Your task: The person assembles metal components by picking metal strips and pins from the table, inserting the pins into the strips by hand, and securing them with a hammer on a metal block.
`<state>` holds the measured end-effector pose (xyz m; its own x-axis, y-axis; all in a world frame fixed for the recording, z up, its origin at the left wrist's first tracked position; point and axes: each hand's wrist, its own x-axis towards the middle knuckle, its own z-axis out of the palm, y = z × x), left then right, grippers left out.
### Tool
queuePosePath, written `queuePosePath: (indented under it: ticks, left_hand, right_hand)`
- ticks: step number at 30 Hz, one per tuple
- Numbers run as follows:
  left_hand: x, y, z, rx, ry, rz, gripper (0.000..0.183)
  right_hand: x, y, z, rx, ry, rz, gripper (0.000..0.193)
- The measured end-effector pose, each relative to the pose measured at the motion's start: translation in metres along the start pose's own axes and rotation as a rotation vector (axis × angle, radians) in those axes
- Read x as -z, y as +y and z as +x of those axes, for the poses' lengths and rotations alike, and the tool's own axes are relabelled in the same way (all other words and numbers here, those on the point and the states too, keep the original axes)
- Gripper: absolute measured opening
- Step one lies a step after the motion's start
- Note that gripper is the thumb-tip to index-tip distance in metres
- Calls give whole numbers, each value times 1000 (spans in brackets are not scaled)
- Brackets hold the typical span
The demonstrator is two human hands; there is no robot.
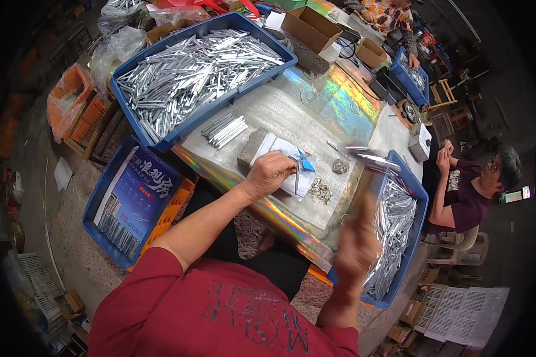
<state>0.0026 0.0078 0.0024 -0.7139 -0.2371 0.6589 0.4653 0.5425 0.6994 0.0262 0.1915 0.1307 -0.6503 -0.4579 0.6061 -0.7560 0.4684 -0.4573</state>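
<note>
My left hand (274, 172) is closed in a pinch over a white paper-covered pad on the table. A thin metal rod (297, 181) stands at its fingertips, beside a small blue scrap (305, 162). My right hand (358, 247), smeared by motion, grips the wooden handle of a hammer (372, 190), its metal head raised to the right of the pad. A grey block (251, 149) lies under the pad's left side. Small metal bits (320, 191) are heaped at the pad's right. Behind my left hand rests a row of silver metal strips (224, 130).
A large blue bin (161, 146) of silver strips stands at the far left of the table (280, 107). Another blue bin (421, 205) with strips is near my right forearm. A third (92, 220) sits lower left. Open cardboard boxes (311, 28) stand at the back. Two other people sit nearby.
</note>
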Motion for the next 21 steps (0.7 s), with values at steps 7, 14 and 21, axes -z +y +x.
queuePosePath:
  ticks: [7, 14, 21]
  left_hand:
    - [2, -2, 0, -24, 10, 7, 8]
    - [6, 12, 9, -17, 18, -10, 7]
    - [14, 27, 21, 163, 12, -90, 6]
  right_hand:
    - [-20, 18, -20, -177, -147, 81, 46]
    - [-21, 45, -50, -795, 15, 584, 45]
    - [-36, 83, -69, -997, 208, 842, 41]
